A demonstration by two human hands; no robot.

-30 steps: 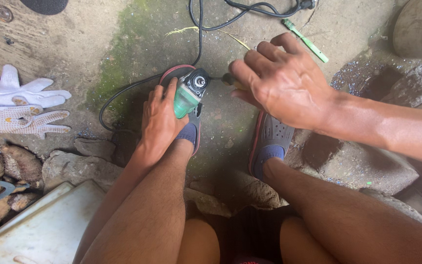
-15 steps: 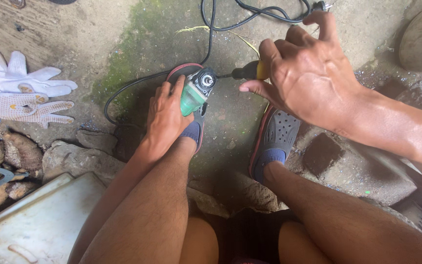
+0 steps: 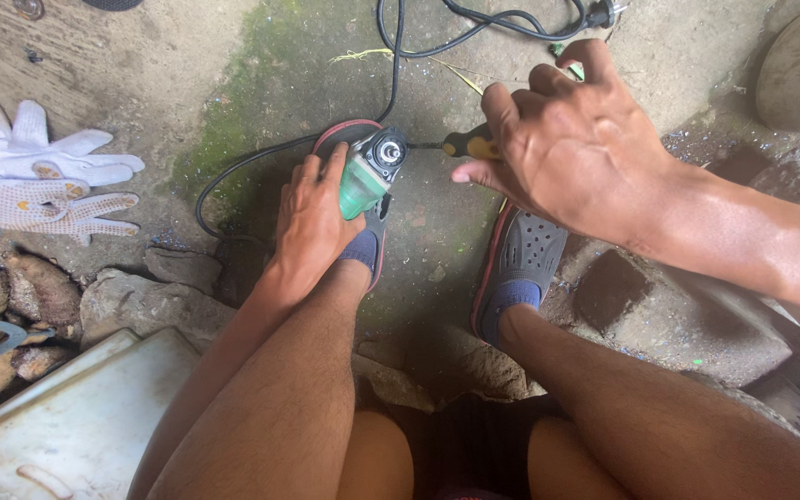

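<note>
grinder point(image 3: 369, 176): shiny green plastic body, grey metal head
screwdriver point(image 3: 470, 144): smooth yellow and black plastic handle, thin metal shaft
gloves point(image 3: 41, 178), upper left: white knitted cloth with little dots
floor point(image 3: 187, 65): rough, dull concrete with green moss
cable point(image 3: 474, 26): black rubber, smooth
shoes point(image 3: 525, 264): matt grey rubber

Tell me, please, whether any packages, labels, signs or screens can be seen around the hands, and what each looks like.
None can be made out: no package, sign or screen.
The green angle grinder under the left hand shows no readable label.
The right hand holds a yellow-handled screwdriver.
</note>
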